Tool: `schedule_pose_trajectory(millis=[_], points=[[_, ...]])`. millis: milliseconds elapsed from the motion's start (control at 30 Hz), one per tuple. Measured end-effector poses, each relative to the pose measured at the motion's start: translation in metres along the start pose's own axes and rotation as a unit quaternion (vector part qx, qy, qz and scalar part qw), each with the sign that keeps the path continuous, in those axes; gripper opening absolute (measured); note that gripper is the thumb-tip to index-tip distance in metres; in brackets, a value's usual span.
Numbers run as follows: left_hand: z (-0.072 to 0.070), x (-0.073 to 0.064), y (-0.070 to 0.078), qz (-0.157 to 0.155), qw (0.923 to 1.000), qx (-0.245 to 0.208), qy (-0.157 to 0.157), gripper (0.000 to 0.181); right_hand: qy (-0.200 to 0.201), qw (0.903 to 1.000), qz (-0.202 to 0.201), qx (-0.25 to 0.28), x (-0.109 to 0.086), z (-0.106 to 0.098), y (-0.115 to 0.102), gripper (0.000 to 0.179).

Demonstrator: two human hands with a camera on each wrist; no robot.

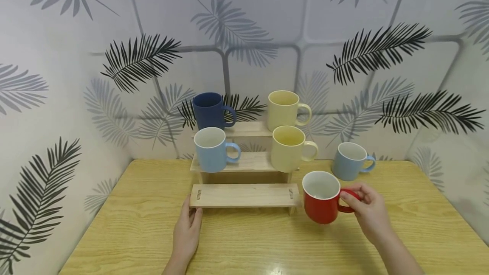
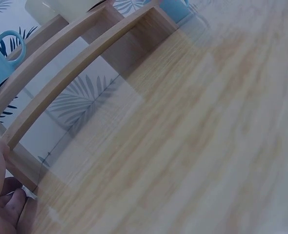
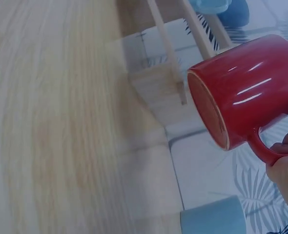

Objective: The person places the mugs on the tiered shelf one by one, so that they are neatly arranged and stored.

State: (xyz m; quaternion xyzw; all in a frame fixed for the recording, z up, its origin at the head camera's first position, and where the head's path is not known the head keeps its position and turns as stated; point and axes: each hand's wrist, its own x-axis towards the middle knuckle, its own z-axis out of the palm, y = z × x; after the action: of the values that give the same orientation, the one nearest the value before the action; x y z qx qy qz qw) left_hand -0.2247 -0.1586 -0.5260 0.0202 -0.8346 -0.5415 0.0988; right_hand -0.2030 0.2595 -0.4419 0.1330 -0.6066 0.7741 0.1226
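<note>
My right hand (image 1: 368, 211) pinches the handle of a red mug (image 1: 321, 207) with a white inside. The mug is off the table, beside the right end of the rack's lowest step; its base shows in the right wrist view. My left hand (image 1: 187, 230) holds the left end of the three-step wooden rack (image 1: 244, 196), thumb in front and fingers at its side. A light blue mug (image 1: 212, 152) and a yellow mug (image 1: 286, 152) stand on the middle step. On the top step are a dark blue mug (image 1: 208, 111) and a pale yellow mug (image 1: 282, 111).
Another light blue mug (image 1: 347, 162) stands on the wooden table (image 1: 133, 224), right of the rack and behind the red mug. A wall (image 1: 259, 20) with leaf prints rises behind the table and along its left and right sides.
</note>
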Motion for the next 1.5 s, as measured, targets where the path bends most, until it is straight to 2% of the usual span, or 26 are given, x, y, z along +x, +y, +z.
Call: schedule_pose_trajectory(millis=[133, 200, 400, 700, 1000, 1200, 1500], points=[[0.0, 0.0, -0.002, 0.0, 1.0, 0.002, 0.002, 0.059, -0.032, 0.996, -0.044, 0.071, 0.004, 0.019, -0.001, 0.026], [0.0, 0.0, -0.002, 0.001, 1.0, 0.002, 0.001, 0.058, -0.052, 0.9928, -0.059, 0.09, 0.006, 0.03, 0.001, 0.026], [-0.001, -0.001, -0.002, 0.001, 1.0, 0.004, 0.004, 0.058, -0.088, 0.987, -0.067, 0.118, 0.017, 0.064, 0.011, 0.026], [-0.001, -0.001, -0.002, -0.001, 1.0, -0.004, 0.006, 0.058, -0.1, 0.9835, -0.047, 0.143, 0.036, 0.12, 0.041, 0.029], [-0.002, -0.001, -0.003, 0.027, 0.9983, -0.041, 0.03, 0.055, -0.116, 0.9835, -0.017, 0.138, 0.051, 0.167, 0.066, 0.03], [-0.003, 0.0, -0.001, 0.035, 0.9976, -0.052, 0.028, 0.051, -0.119, 0.98, 0.0, 0.159, 0.056, 0.189, 0.08, 0.026], [-0.005, 0.0, -0.002, 0.025, 0.9987, -0.028, 0.035, 0.048, -0.096, 0.9821, 0.033, 0.159, 0.057, 0.208, 0.098, 0.027]])
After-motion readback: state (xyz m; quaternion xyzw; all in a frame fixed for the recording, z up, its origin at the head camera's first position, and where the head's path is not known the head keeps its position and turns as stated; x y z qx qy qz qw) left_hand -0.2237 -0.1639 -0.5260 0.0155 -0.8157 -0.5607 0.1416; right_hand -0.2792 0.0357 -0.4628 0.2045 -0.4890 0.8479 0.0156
